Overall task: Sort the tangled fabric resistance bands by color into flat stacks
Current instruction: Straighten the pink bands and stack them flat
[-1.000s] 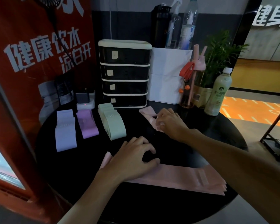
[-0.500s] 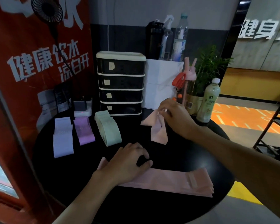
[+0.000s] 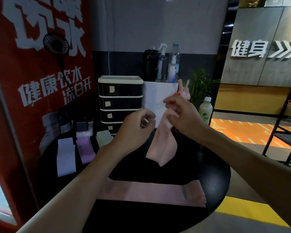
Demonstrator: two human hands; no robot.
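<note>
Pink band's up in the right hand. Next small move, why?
Probably the left hand takes the band by its loose lower end to straighten it: the right hand pinches its top, it hangs creased, and the pink stack lies flat below.

2 hands (image 3: 136, 126) (image 3: 183, 118), 4 band stks (image 3: 65, 157) (image 3: 86, 148) (image 3: 104, 137) (image 3: 149, 192), 1 band (image 3: 163, 147).

This is a gym or fitness club. A raised wall sign (image 3: 262, 50) reads 健身 with arrows, a red banner (image 3: 40, 84) advertises drinking water, and fabric resistance bands (image 3: 149, 192) lie on a round black worktop (image 3: 202, 165) near drink bottles (image 3: 173, 64).
</note>
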